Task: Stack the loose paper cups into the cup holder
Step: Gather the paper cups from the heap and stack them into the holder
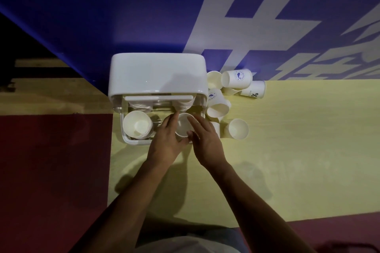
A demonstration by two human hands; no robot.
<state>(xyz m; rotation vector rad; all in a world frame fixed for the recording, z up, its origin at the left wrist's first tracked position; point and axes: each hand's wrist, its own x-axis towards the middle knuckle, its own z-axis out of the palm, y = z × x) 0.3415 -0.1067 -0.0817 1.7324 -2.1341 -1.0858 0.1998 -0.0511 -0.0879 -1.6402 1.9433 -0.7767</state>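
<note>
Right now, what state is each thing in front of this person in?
cup holder, open, lid raised.
stacked cups, nested in the holder's left compartment.
single cup, mouth up, held at the right compartment.
left hand, grips the single cup.
right hand, grips the single cup.
loose cups, heaped on the table right of the holder, several on their sides.

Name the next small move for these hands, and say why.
Probably press the white paper cup down to seat it: left hand and right hand both grip it over the right side of the white plastic cup holder, beside the nested cup stack.
</note>
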